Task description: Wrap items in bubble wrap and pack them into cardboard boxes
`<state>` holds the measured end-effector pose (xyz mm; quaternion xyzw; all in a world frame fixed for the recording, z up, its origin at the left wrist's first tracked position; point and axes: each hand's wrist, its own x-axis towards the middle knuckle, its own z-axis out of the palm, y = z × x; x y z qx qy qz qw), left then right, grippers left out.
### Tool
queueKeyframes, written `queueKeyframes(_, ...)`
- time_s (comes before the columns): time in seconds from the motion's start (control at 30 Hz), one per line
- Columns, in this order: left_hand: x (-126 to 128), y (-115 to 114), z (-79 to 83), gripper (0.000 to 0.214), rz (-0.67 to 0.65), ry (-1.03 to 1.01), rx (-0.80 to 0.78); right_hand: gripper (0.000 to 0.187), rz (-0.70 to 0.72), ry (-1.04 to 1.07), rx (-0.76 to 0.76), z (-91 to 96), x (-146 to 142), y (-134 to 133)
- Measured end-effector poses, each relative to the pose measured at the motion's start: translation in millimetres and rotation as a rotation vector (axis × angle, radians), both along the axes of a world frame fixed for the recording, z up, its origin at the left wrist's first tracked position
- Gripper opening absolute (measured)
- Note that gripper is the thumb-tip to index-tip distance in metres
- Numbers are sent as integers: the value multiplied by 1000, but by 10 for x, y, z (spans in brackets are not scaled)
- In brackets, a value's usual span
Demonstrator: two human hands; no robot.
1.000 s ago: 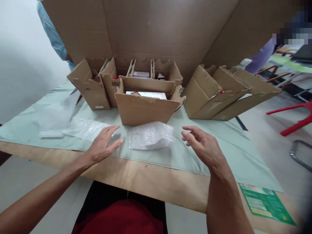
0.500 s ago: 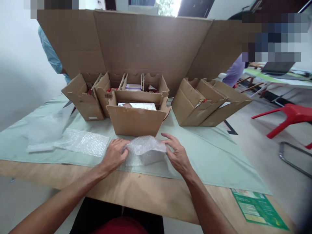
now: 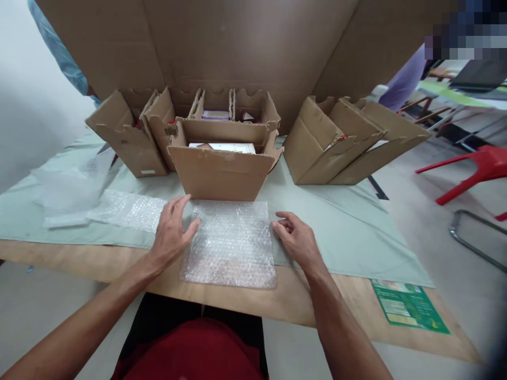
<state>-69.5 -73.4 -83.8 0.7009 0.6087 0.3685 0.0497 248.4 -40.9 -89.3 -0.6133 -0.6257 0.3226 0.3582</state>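
A sheet of clear bubble wrap (image 3: 232,243) lies flat before me, its near end reaching over the bare wood at the table edge. My left hand (image 3: 172,232) is at its left side, thumb and fingers spread, the thumb over the sheet's edge. By the right edge is my right hand (image 3: 295,237), fingers loosely bent and thumb slightly apart, with nothing seen in it. Just beyond the sheet stands an open cardboard box (image 3: 222,171) with white flat packs (image 3: 229,148) inside.
More open cardboard boxes (image 3: 130,142) stand behind and at right (image 3: 317,142), before a tall cardboard screen (image 3: 245,47). Other bubble wrap (image 3: 130,208) and thin clear bags (image 3: 67,190) lie at left. A green printed sheet (image 3: 410,306) is at the right front. People are partly visible behind.
The bubble wrap, raised and curved between my hands before, now lies flat. Both hands have let go and moved slightly apart. My view has tilted down.
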Motion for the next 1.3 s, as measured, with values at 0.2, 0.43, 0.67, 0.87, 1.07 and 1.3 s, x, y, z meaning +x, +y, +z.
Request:
queueKeyframes(0.2,115,-221,-135,42,-400,437,-145,22,171,-294,175,12,-72,-44)
queueKeyframes(0.43,93,-199,-161,46,-408,466,-244,43,529,-462,242,202,247,-508)
queueKeyframes(0.67,107,-219,-162,45,-413,354,-289,31,489,-540,433,-35,165,-905)
queueKeyframes(0.87,-221,-354,42,64,-602,-222,-525,22,327,-125,242,180,-37,-787)
queueKeyframes(1.07,-261,-417,194,73,-349,-382,-590,33,102,156,-9,255,-143,-671)
queueKeyframes(1.3,41,-138,18,48,-124,-165,-468,29,-5,-63,-15,68,-142,-492)
